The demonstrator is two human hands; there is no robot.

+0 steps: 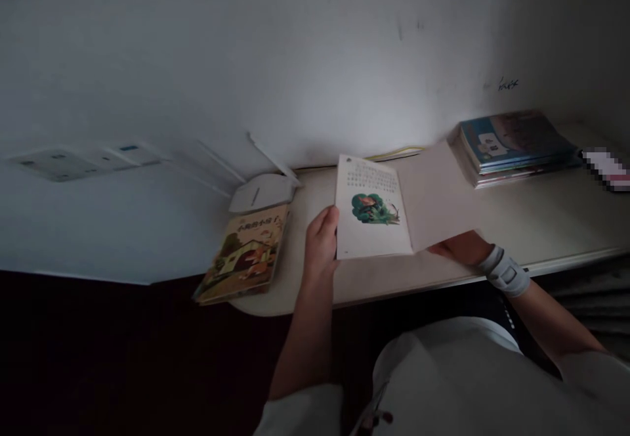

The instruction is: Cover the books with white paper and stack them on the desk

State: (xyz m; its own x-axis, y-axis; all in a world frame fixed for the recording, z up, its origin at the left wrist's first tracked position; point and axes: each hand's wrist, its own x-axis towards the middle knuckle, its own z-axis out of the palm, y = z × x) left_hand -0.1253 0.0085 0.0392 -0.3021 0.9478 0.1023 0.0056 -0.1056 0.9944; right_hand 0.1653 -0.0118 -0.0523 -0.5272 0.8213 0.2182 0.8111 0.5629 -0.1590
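Observation:
An open picture book [374, 236] is held up above the table, its left page showing printed text and a green plant drawing. Its right side is a blank, pale page or inside cover. My left hand [322, 232] grips the book's left edge, thumb on the front and the other fingers hidden behind. Under the lower right corner, my right hand [460, 249] supports the blank side from behind, with most of its fingers covered by the book. A grey band wraps my right wrist.
On the white table [531, 222], a yellow-covered book stack [249, 255] lies at the left end beside a white router [260, 192] with antennas. A stack of blue-covered books [516, 140] sits at the back right, near a blurred-out object [608, 168]. The wall is behind.

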